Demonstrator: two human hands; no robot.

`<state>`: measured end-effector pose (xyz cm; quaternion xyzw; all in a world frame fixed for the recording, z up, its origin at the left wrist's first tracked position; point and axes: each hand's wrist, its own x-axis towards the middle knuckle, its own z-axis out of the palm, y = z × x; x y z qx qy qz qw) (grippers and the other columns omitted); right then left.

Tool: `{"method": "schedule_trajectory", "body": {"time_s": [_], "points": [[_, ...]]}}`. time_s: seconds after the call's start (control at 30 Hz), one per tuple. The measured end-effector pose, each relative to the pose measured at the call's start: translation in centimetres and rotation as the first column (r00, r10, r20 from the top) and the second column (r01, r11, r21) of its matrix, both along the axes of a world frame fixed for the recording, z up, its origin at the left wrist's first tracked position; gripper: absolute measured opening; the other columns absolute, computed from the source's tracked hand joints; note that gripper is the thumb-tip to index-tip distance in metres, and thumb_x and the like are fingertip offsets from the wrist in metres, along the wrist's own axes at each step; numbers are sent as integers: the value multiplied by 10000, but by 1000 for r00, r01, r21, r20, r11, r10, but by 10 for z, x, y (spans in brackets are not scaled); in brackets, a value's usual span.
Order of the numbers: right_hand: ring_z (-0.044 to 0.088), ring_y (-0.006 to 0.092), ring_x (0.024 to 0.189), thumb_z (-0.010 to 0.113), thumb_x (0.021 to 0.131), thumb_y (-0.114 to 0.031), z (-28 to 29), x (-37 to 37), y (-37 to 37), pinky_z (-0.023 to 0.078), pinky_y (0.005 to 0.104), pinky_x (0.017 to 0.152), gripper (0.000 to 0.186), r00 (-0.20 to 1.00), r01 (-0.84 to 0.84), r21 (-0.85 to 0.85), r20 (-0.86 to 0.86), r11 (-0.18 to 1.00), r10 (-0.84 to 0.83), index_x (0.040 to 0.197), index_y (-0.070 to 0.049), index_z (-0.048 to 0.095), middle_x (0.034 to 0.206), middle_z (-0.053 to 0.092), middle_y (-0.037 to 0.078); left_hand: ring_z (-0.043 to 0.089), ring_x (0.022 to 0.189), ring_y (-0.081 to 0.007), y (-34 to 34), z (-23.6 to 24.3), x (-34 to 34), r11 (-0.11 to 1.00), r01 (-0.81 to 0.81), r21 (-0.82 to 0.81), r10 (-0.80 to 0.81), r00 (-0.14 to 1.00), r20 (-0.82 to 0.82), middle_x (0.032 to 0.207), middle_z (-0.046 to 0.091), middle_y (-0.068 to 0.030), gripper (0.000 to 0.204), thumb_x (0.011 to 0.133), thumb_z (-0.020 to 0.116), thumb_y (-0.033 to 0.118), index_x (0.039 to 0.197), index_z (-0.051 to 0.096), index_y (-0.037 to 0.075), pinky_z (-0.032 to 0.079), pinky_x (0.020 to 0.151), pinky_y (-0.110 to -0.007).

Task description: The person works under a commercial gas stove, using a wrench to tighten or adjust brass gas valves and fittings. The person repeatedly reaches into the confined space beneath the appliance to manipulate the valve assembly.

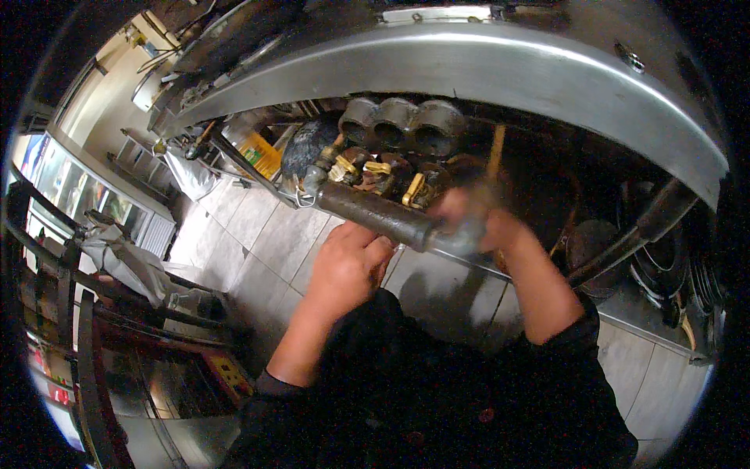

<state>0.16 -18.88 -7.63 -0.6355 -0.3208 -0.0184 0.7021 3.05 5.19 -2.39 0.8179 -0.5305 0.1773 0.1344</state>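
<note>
A dark metal pipe (375, 213) runs slantwise below the steel front of a cooking range, with several yellow-handled valves (415, 190) just behind it. My left hand (349, 259) is beneath the pipe's middle, fingers curled inward and partly hidden by it; what they pinch, if anything, does not show. Around the grey elbow fitting (466, 234) at the pipe's right end is my right hand (494, 223), smeared by motion, so its grip is unclear. Three round metal tubes (394, 123) open toward me above the valves.
The curved steel front (437, 59) spans the space above my hands. Pans (660, 270) crowd a low shelf at the right, beside a slanting dark leg (648, 227). A yellow container (260, 155) lies back left. Tiled floor (273, 234) shows below; a glass-door fridge (90, 191) stands far left.
</note>
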Motion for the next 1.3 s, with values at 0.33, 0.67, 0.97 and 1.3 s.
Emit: {"method": "schedule_trajectory", "body": {"time_s": [0.33,0.67,0.97,1.3], "points": [[617,243,929,664,765,-259,8,0,-22,476,337,826,281,963,263,-625,210,735,-166,951,-48,650,992,656,110,553,798,-372,-1,-3,9,985,67,-157,-52,994,92,849,592,-149,166,672,670,45,815,585,51,455,693,-438],[591,178,725,586,868,-206,29,5,-54,483,299,669,194,814,577,335,-309,745,-492,905,-18,619,813,632,58,548,831,-282,11,51,-18,785,130,-606,31,968,248,885,589,-175,109,854,503,100,882,514,-5,423,771,-375],[584,270,986,566,862,-138,30,21,-46,486,397,837,294,991,130,746,-99,653,-84,1124,-8,539,1073,606,149,572,843,-299,-35,35,-21,738,269,-619,-42,934,356,881,615,-142,136,862,504,171,860,492,36,424,808,-417],[568,323,1031,549,862,-187,35,26,-24,417,497,945,293,966,-194,824,66,532,250,1091,-4,546,1085,596,191,526,888,-298,-38,22,-26,765,197,-613,11,948,318,892,556,-156,221,907,453,240,894,460,20,417,855,-434]]}}
